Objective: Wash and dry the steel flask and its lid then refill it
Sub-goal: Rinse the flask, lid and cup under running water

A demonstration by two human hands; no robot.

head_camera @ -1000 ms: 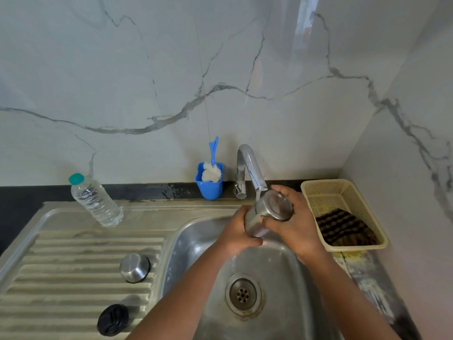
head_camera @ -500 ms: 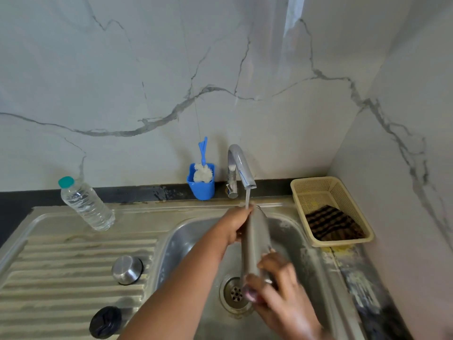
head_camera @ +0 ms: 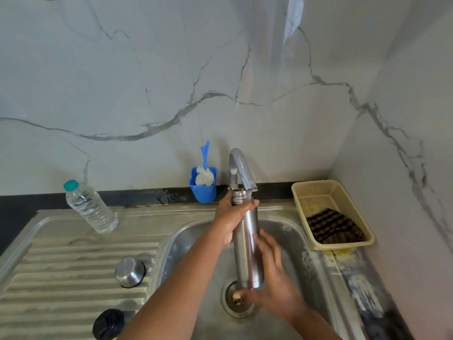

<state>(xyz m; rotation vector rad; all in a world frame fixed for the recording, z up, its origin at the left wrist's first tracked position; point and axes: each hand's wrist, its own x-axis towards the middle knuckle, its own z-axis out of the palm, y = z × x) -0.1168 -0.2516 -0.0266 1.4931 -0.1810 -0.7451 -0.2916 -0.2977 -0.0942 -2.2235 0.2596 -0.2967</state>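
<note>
A home kitchen: steel sink (head_camera: pixel 289 224) with ribbed drainboard (head_camera: pixel 73 273), tap (head_camera: pixel 241 170) above the fingers, marble-look wall (head_camera: pixel 171 69).
</note>
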